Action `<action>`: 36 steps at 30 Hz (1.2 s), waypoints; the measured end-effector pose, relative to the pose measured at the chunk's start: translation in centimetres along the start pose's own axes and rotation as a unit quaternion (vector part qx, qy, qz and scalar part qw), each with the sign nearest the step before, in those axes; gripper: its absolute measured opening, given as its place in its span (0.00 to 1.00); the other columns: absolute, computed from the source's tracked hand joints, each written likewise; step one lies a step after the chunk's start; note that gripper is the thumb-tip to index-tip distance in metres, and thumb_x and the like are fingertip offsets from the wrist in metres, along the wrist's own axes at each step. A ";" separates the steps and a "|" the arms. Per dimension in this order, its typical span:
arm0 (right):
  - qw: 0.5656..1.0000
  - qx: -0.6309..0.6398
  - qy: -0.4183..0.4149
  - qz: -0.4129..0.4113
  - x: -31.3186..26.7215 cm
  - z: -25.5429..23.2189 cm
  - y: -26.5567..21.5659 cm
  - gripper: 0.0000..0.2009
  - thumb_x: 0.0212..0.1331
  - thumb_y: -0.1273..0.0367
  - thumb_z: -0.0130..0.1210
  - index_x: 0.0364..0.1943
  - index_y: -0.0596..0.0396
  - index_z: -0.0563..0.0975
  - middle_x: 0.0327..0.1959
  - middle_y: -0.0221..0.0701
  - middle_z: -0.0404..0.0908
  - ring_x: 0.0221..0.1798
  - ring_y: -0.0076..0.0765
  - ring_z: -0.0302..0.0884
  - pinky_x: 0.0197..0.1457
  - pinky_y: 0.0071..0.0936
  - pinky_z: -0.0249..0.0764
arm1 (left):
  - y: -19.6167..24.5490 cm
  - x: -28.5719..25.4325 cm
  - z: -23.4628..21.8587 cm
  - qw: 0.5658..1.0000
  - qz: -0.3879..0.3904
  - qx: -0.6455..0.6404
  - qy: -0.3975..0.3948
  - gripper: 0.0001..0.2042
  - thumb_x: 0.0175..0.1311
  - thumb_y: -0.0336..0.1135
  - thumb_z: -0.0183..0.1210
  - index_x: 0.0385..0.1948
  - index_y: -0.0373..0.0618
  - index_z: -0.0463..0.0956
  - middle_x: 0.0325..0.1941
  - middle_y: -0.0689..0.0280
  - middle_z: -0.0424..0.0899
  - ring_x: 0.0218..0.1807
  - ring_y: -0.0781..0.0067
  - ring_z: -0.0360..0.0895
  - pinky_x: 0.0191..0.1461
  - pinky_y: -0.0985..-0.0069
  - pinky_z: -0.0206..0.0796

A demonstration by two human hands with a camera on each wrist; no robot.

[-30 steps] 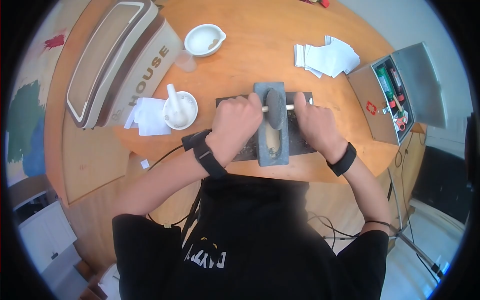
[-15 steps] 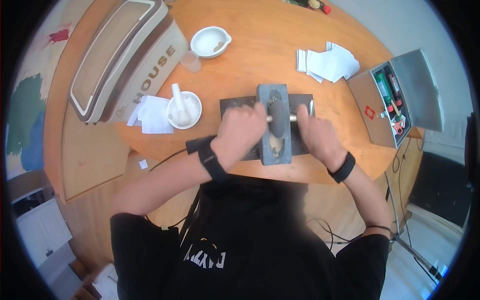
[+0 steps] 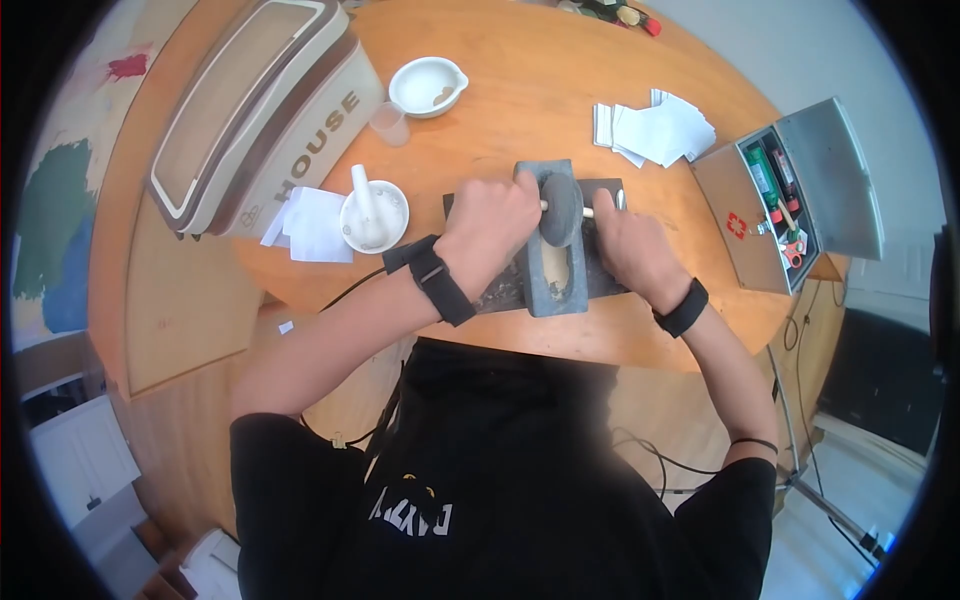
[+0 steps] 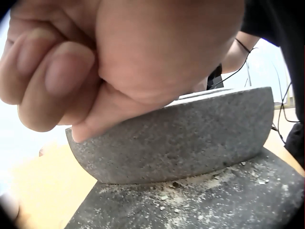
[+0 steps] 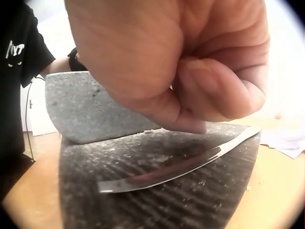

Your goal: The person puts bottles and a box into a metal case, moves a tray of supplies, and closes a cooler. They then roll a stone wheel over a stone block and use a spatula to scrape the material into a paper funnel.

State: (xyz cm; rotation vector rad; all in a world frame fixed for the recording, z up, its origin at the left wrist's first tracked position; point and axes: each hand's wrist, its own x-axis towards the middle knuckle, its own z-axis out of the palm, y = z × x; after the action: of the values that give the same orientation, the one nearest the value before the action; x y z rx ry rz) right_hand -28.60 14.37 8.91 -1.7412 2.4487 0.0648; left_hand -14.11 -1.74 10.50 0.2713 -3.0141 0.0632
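Note:
A grey stone grinding trough (image 3: 540, 292) stands lengthwise in front of me, with pale powder (image 3: 556, 264) in its hollow. On edge inside its far half is a dark stone grinding wheel (image 3: 562, 212), and a thin rod (image 3: 588, 212) runs through the wheel. My left hand (image 3: 488, 228) grips the rod's left end, fingers curled. The other end is in the grip of my right hand (image 3: 636, 250). In the left wrist view, the thumb (image 4: 86, 130) overlaps the trough's side. A curved metal tool (image 5: 167, 172) lies right of the trough, below my right hand.
A dark board (image 4: 238, 195), dusted with crumbs, lies under the trough. To the left are a mortar with pestle (image 3: 372, 220), paper sheets (image 3: 318, 225), a plastic cup (image 3: 390, 124), a spouted bowl (image 3: 425, 75) and a large case (image 3: 300, 150). Rightward are papers (image 3: 655, 130) and an open metal box (image 3: 735, 225).
The wheel has rolled toward my body and then back to the trough's far half. Both hands have travelled with it, keeping their grip on the rod.

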 end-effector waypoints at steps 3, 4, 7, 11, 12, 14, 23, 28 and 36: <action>0.999 0.045 -0.008 -0.001 -1.7 0.1 -0.3 0.09 0.56 0.77 0.50 0.37 0.58 0.62 0.19 0.44 0.79 0.23 0.53 0.80 0.24 0.44 0.75 | 0.7 -1.6 0.8 0.999 0.007 -0.049 0.007 0.06 0.57 0.32 0.56 0.27 0.43 0.68 0.17 0.62 0.79 0.20 0.65 0.82 0.20 0.72 0.69; 0.997 0.066 -0.031 0.001 -2.5 0.1 -0.5 0.10 0.56 0.77 0.50 0.38 0.58 0.62 0.19 0.45 0.78 0.24 0.56 0.79 0.25 0.46 0.74 | 1.3 -2.3 0.8 0.999 0.008 -0.049 0.007 0.06 0.57 0.32 0.56 0.27 0.43 0.68 0.17 0.62 0.79 0.20 0.65 0.82 0.20 0.72 0.69; 0.994 0.091 -0.065 -0.007 -4.4 -0.3 -0.6 0.11 0.55 0.77 0.49 0.39 0.59 0.61 0.19 0.47 0.77 0.24 0.58 0.77 0.26 0.48 0.72 | 3.6 -4.1 -0.5 0.999 0.005 -0.043 -0.012 0.06 0.55 0.31 0.57 0.26 0.43 0.68 0.18 0.62 0.77 0.20 0.64 0.80 0.21 0.72 0.70; 0.993 0.097 -0.063 -0.029 -4.8 -0.5 -0.7 0.11 0.54 0.77 0.50 0.39 0.59 0.62 0.19 0.45 0.77 0.24 0.57 0.78 0.26 0.47 0.72 | 2.8 -4.4 -1.5 0.994 0.038 -0.089 -0.045 0.09 0.46 0.25 0.59 0.26 0.41 0.66 0.19 0.59 0.77 0.22 0.62 0.81 0.24 0.71 0.71; 0.993 0.098 -0.053 -0.025 -4.7 -0.5 -0.9 0.11 0.54 0.77 0.50 0.38 0.59 0.62 0.19 0.44 0.77 0.24 0.56 0.78 0.25 0.46 0.73 | 2.6 -4.6 -1.6 0.994 0.038 -0.088 -0.046 0.09 0.46 0.25 0.59 0.26 0.41 0.66 0.19 0.59 0.77 0.22 0.62 0.81 0.24 0.71 0.71; 0.995 0.096 -0.029 -0.029 -4.5 -1.3 -1.7 0.10 0.53 0.78 0.51 0.37 0.58 0.63 0.19 0.42 0.77 0.24 0.53 0.79 0.25 0.44 0.74 | 2.0 -5.0 -1.8 0.989 0.038 -0.108 -0.091 0.11 0.44 0.24 0.59 0.29 0.39 0.66 0.21 0.57 0.77 0.24 0.57 0.80 0.26 0.68 0.70; 0.993 0.087 -0.031 -0.071 -4.3 -2.9 -3.8 0.11 0.52 0.78 0.53 0.36 0.57 0.64 0.23 0.39 0.80 0.26 0.46 0.81 0.25 0.38 0.75 | 1.1 -7.5 -1.6 0.978 -0.002 -0.099 -0.185 0.35 0.33 0.45 0.79 0.39 0.41 0.63 0.34 0.58 0.76 0.37 0.58 0.79 0.36 0.68 0.71; 0.991 0.104 -0.030 -0.079 -4.4 -3.2 -3.7 0.10 0.53 0.78 0.52 0.36 0.57 0.65 0.23 0.38 0.80 0.26 0.45 0.81 0.24 0.37 0.75 | 1.1 -7.5 -0.7 0.988 0.000 -0.036 -0.149 0.36 0.32 0.46 0.79 0.40 0.41 0.63 0.34 0.61 0.75 0.37 0.62 0.79 0.37 0.70 0.71; 0.997 0.069 0.042 -0.015 -6.0 -1.8 -5.8 0.07 0.57 0.76 0.51 0.35 0.57 0.64 0.21 0.39 0.76 0.24 0.45 0.81 0.23 0.36 0.74 | 1.2 -7.1 -0.4 0.991 0.009 0.009 -0.131 0.34 0.31 0.42 0.78 0.38 0.42 0.64 0.33 0.63 0.74 0.37 0.66 0.78 0.36 0.72 0.69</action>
State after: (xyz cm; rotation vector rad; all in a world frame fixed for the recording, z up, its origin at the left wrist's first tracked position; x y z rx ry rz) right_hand -21.33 17.84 11.71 -1.7535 2.4192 -0.1809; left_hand -7.37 0.75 10.07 0.2734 -3.2780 0.0613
